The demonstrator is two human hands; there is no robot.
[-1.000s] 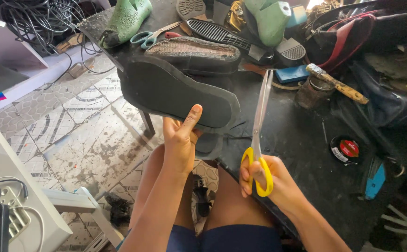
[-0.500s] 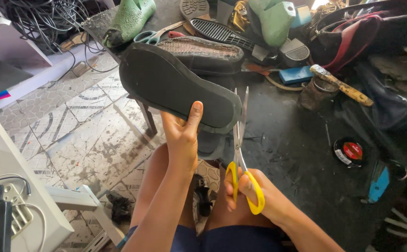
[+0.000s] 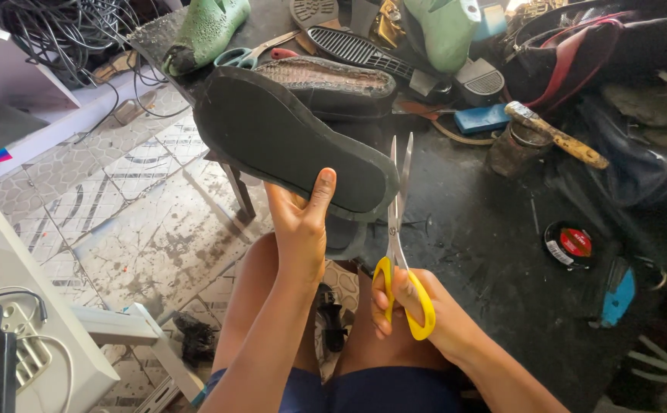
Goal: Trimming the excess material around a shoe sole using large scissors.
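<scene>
My left hand (image 3: 300,229) grips the near edge of a black rubber shoe sole (image 3: 287,138), holding it up flat side toward me, thumb on its face. My right hand (image 3: 414,313) is closed through the yellow handles of a pair of scissors (image 3: 398,229). The steel blades point upward, slightly parted, right at the sole's rounded right end. Both forearms rise from my lap over bare knees.
A dark, dirty workbench (image 3: 486,229) carries a second sole (image 3: 326,80), green shoe lasts (image 3: 203,30), teal-handled scissors (image 3: 238,55), a wooden-handled hammer (image 3: 555,136) on a tin, a blue block (image 3: 483,118) and a round red-lidded tin (image 3: 572,245). Tangled cables (image 3: 66,30) and stained floor tiles (image 3: 142,222) lie left.
The scissors swung from leaning right to nearly upright and moved left, up against the sole's right end. My left hand tilted the sole and lifted it slightly.
</scene>
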